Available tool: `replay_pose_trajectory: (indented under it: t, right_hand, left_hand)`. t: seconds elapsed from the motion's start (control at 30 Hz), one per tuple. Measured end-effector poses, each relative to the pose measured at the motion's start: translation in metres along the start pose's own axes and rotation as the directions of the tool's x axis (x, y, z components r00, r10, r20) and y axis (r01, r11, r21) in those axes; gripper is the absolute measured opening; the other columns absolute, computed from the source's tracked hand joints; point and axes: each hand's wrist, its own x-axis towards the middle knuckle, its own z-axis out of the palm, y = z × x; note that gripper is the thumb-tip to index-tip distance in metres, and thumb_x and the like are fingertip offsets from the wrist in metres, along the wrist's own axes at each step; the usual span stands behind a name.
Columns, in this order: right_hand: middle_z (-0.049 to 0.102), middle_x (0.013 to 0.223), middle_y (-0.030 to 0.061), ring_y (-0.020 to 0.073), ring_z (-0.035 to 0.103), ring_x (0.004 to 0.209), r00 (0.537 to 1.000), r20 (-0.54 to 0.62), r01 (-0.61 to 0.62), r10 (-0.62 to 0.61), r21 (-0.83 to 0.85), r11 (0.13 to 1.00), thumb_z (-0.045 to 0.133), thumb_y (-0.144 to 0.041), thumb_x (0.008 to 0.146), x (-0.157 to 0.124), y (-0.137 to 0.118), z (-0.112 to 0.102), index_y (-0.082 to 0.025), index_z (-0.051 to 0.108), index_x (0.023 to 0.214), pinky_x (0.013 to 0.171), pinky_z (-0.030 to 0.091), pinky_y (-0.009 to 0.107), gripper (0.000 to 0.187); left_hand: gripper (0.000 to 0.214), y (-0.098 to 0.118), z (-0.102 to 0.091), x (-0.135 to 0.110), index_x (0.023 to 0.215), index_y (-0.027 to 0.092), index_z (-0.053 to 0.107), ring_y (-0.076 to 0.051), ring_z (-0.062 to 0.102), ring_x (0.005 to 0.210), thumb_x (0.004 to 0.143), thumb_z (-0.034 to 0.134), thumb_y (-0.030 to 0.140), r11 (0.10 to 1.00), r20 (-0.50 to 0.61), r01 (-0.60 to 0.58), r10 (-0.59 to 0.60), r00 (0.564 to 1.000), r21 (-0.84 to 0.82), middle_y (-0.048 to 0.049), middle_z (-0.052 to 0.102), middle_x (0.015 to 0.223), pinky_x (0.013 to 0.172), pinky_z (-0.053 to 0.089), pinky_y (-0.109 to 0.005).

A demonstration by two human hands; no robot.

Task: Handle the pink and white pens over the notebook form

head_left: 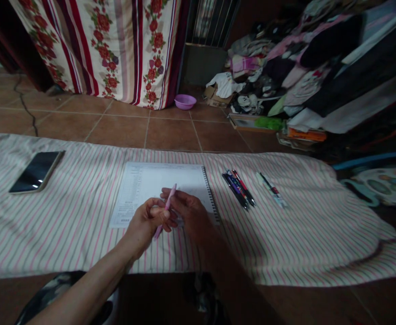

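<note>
Over the spiral notebook (170,174), a slim pink pen (171,195) is held at a slant between my two hands. My left hand (152,217) pinches its middle, thumb on top, and the pen's lower end sticks out beneath that hand. Closed around the upper part are the fingertips of my right hand (191,212). Something small and pale shows under the right fingers, too blurred to name. The notebook lies open, with a printed page on its left side and the coil along its right edge. Several pens (239,187) lie in a group to its right.
A light pen (272,190) lies farther right on the striped cloth (82,225). At the left is a phone (37,171). Beyond the cloth are a purple basin (184,102), a floral curtain (126,49) and heaped clothes (286,67). A painted stool (387,183) stands at right.
</note>
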Motion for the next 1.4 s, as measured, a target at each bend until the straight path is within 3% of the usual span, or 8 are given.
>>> replay_pose_trajectory:
  t: [0.23,0.33,0.4,0.47,0.57,0.67,1.0,1.4]
  right_hand:
    - [0.056,0.054,-0.0038,0.008,0.047,0.047,0.968,-0.245,-0.008,-0.062,-0.276,0.961,0.072,-0.045,0.06,0.006,0.008,0.004,-0.018,0.053,0.063,0.043,0.036,0.021,0.034]
    - [0.061,0.067,-0.0008,0.0105,0.055,0.052,0.967,-0.234,0.034,-0.097,-0.261,0.965,0.066,-0.051,0.066,0.007,0.012,0.005,-0.018,0.054,0.077,0.045,0.042,0.022,0.037]
    - [0.066,0.088,0.0042,0.0156,0.064,0.07,0.977,-0.158,0.112,-0.142,-0.187,0.976,0.062,-0.052,0.071,0.006,0.013,0.004,-0.02,0.052,0.104,0.059,0.051,0.028,0.047]
    - [0.063,0.111,0.009,0.0202,0.064,0.095,0.985,0.001,0.17,-0.171,-0.128,0.977,0.064,-0.047,0.073,0.004,0.013,0.002,-0.023,0.041,0.124,0.082,0.051,0.036,0.062]
    - [0.052,0.131,0.0105,0.0225,0.054,0.116,0.953,0.272,0.143,-0.13,-0.028,0.989,0.072,-0.034,0.07,0.0,0.016,0.003,-0.026,0.032,0.134,0.098,0.041,0.042,0.076]
    - [0.047,0.137,0.0085,0.0216,0.052,0.118,0.919,0.368,0.122,-0.146,0.088,0.989,0.073,-0.027,0.07,0.0,0.022,0.006,-0.029,0.026,0.138,0.101,0.039,0.042,0.083]
    - [0.039,0.143,0.0052,0.0245,0.047,0.124,0.938,0.316,0.122,-0.145,0.091,0.988,0.076,-0.027,0.066,0.002,0.023,0.01,-0.035,0.03,0.138,0.099,0.042,0.042,0.085]
    - [0.047,0.135,0.0053,0.0228,0.052,0.117,0.963,0.139,0.218,-0.23,0.098,0.971,0.073,-0.025,0.067,-0.006,0.027,0.028,-0.033,0.043,0.124,0.096,0.044,0.04,0.065]
  left_hand:
    - [0.032,-0.005,0.004,0.0,0.077,0.016,0.05,-0.013,0.062,0.053,0.062,0.078,0.025,0.999,-0.049,-0.047,0.047,0.998,-0.011,-0.0018,0.068,0.058,0.052,0.044,-0.021]
    - [0.026,0.001,0.004,0.001,0.081,0.014,0.054,-0.014,0.064,0.057,0.066,0.075,0.017,0.992,-0.051,0.024,-0.031,0.998,-0.123,-0.0034,0.069,0.061,0.053,0.048,-0.021]
    - [0.019,0.008,0.002,0.005,0.086,0.012,0.057,-0.014,0.066,0.062,0.071,0.069,0.01,0.953,-0.07,0.088,-0.113,0.991,-0.289,-0.0053,0.07,0.07,0.057,0.052,-0.021]
    - [0.01,0.015,-0.002,0.009,0.087,0.008,0.06,-0.012,0.067,0.065,0.078,0.059,0.004,0.878,-0.108,0.109,-0.179,0.978,-0.465,-0.0076,0.07,0.077,0.062,0.054,-0.019]
    - [0.018,0.022,-0.007,0.016,0.088,0.004,0.06,-0.011,0.067,0.066,0.087,0.042,0.003,0.769,-0.146,0.1,-0.244,0.959,-0.632,-0.0098,0.069,0.078,0.065,0.056,-0.019]
    - [0.023,0.022,-0.007,0.018,0.093,0.003,0.058,-0.011,0.068,0.067,0.091,0.035,0.006,0.688,-0.145,0.08,-0.263,0.954,-0.722,-0.0106,0.069,0.08,0.066,0.056,-0.018]
    - [0.032,0.027,-0.002,0.018,0.116,0.004,0.051,-0.011,0.068,0.065,0.094,0.03,0.012,0.591,-0.091,0.098,-0.281,0.955,-0.801,-0.0094,0.069,0.077,0.063,0.056,-0.016]
    - [0.027,0.03,-0.003,0.014,0.086,0.007,0.059,-0.008,0.065,0.059,0.093,0.033,0.01,0.658,-0.084,0.122,-0.273,0.958,-0.743,-0.0068,0.067,0.073,0.056,0.055,-0.013]
